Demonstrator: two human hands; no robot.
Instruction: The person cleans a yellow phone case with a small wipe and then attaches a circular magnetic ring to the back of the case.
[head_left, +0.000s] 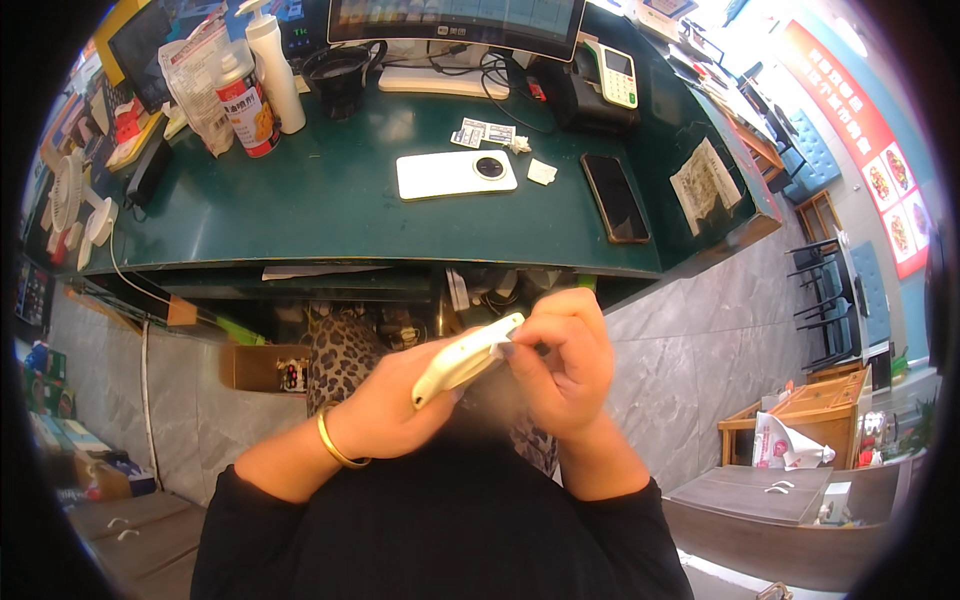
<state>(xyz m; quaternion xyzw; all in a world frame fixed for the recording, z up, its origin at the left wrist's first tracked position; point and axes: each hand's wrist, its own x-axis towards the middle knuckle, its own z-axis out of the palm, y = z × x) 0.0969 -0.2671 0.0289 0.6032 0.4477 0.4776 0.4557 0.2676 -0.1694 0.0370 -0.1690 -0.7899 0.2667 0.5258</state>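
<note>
My left hand (401, 394), with a gold bangle at the wrist, grips a pale yellow phone case (461, 356) held tilted on edge above my lap. Whether a phone sits inside it cannot be made out. Close to the case's upper end, my right hand (566, 360) pinches a small white piece of paper or cloth (501, 348) between thumb and forefinger. Beyond my hands, a white phone (439, 176) lies on the green desk (315, 217) with its round camera up. A dark phone (615, 199) rests to its right.
Opened small packets (484, 133) and a white scrap (541, 172) lie behind and beside the white phone. A monitor (457, 22), a black cup (337, 79), a spray can (247, 112), a pump bottle (276, 75) and a card terminal (615, 75) stand farther back. A small fan (67, 184) is at left.
</note>
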